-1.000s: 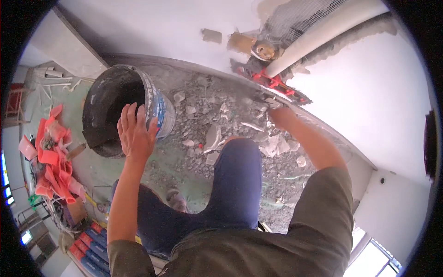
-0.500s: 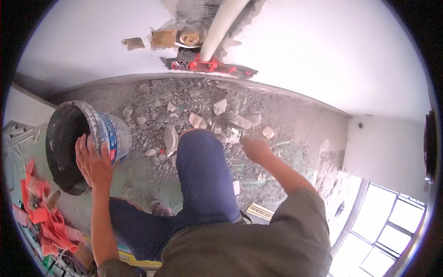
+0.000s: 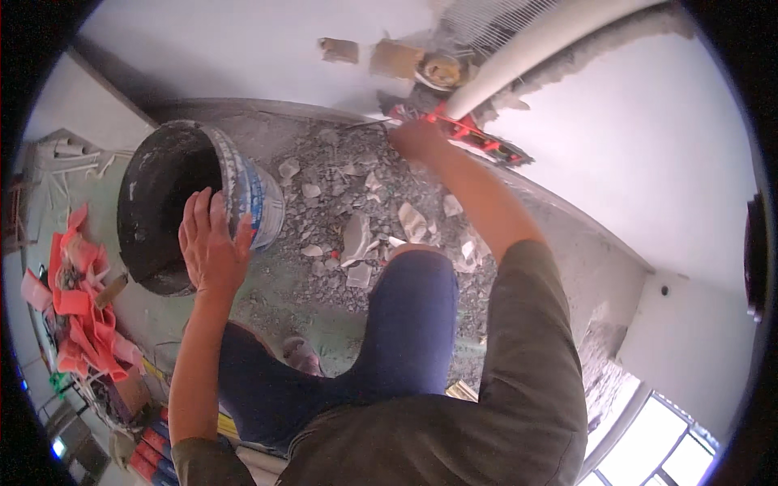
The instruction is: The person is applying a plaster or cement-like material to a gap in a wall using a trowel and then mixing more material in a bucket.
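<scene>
A bucket [image 3: 261, 206], white outside with a blue label and dark, stained inside, lies tipped with its mouth toward the left. My left hand [image 3: 212, 247] grips its rim, fingers on the mouth side and thumb against the outer wall. My right hand [image 3: 417, 142] is closed at the foot of the far wall, beyond the rubble. A thin, flat-bladed hand tool [image 3: 369, 124] sticks out of it to the left; its handle is hidden in the fist. Grey rubble [image 3: 332, 194] with pale broken chunks [image 3: 356, 239] covers the floor between bucket and wall.
A pale pipe [image 3: 519, 69] slants down the wall to a red bracket-like strip [image 3: 494, 146] near my right hand. Crumpled red-pink strips [image 3: 81, 300] lie at the left. My bent knee [image 3: 417, 283] stands close to the rubble. A window [image 3: 648, 445] is at lower right.
My right hand has moved from beside the pale chunks, up and left to the wall's foot, with the tool. My left hand stays on the bucket's rim. The whole view has shifted.
</scene>
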The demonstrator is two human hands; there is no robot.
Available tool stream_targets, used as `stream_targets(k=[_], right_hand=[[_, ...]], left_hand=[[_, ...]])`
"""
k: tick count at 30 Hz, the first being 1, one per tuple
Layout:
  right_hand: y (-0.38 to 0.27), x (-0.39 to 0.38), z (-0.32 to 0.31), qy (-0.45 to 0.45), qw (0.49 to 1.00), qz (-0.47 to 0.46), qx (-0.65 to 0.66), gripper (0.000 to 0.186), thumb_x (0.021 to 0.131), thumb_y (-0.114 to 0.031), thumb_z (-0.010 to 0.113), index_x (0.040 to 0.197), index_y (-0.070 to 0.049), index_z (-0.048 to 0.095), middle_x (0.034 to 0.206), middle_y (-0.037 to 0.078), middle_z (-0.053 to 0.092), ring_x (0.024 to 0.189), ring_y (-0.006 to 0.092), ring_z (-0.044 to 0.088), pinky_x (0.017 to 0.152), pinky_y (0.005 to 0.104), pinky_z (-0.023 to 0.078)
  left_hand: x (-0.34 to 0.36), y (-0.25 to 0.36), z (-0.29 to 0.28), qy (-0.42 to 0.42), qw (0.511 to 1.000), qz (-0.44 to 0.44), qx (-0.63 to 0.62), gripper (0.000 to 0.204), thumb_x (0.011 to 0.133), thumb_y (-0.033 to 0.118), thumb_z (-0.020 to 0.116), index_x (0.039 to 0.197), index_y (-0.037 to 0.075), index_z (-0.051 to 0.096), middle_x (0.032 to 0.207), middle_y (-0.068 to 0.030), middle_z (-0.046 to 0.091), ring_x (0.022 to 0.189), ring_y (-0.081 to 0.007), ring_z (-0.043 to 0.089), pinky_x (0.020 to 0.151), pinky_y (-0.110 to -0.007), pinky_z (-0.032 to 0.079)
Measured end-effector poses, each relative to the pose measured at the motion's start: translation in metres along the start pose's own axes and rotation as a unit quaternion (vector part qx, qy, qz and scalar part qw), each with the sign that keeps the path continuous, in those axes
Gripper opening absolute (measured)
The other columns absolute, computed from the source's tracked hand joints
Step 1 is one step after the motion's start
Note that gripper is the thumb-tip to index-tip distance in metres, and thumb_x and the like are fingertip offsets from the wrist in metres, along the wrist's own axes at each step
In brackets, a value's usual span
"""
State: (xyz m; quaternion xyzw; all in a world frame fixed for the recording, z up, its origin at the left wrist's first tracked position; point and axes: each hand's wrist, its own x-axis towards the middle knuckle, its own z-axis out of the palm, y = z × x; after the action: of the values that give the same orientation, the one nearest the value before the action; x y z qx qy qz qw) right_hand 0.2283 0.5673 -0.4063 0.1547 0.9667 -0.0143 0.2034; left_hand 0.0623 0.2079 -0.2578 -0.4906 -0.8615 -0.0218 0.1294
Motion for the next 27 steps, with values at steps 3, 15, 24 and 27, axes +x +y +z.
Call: stream_targets(k=[3, 15, 24, 27], right_hand=[[-0.009, 0.043, 0.010, 0.025, 1.000, -0.006, 0.008, 0.016, 0.080, -0.015, 0.056, 0.086, -0.008, 0.070, 0.084, 0.013, 0.069, 0.082, 0.0316, 0.069, 0.067, 0.0455, 0.056], [0.005, -0.002, 0.014, -0.038, 0.999, -0.018, 0.023, 0.021, 0.079, -0.012, 0.056, 0.093, -0.006, 0.071, 0.090, 0.014, 0.070, 0.082, 0.0320, 0.070, 0.068, 0.0435, 0.057], [0.022, -0.154, 0.044, -0.156, 0.984, 0.085, -0.005, 0.020, 0.082, -0.012, 0.056, 0.098, -0.009, 0.067, 0.093, 0.014, 0.070, 0.091, 0.0332, 0.069, 0.069, 0.0469, 0.057], [0.012, -0.200, 0.045, -0.163, 0.977, 0.136, 0.012, 0.017, 0.083, -0.013, 0.056, 0.095, -0.008, 0.066, 0.093, 0.016, 0.070, 0.090, 0.0347, 0.068, 0.070, 0.0461, 0.056]], left_hand=[[0.001, -0.001, 0.002, 0.003, 1.000, 0.004, -0.011, 0.051, 0.089, 0.037, 0.060, 0.126, 0.004, 0.050, 0.134, -0.0131, 0.047, 0.130, -0.0321, 0.039, 0.104, -0.045, 0.033], [0.001, -0.005, 0.005, -0.002, 1.000, -0.004, -0.017, 0.051, 0.088, 0.039, 0.061, 0.125, 0.006, 0.051, 0.134, -0.0120, 0.048, 0.130, -0.0312, 0.038, 0.103, -0.045, 0.033], [-0.001, -0.006, 0.001, 0.015, 1.000, 0.002, -0.024, 0.049, 0.089, 0.038, 0.060, 0.123, 0.004, 0.050, 0.132, -0.0147, 0.048, 0.128, -0.0338, 0.040, 0.102, -0.046, 0.034], [0.000, -0.006, 0.002, 0.022, 0.999, 0.012, -0.035, 0.049, 0.089, 0.038, 0.059, 0.123, 0.003, 0.051, 0.131, -0.0149, 0.049, 0.127, -0.0338, 0.040, 0.102, -0.046, 0.035]])
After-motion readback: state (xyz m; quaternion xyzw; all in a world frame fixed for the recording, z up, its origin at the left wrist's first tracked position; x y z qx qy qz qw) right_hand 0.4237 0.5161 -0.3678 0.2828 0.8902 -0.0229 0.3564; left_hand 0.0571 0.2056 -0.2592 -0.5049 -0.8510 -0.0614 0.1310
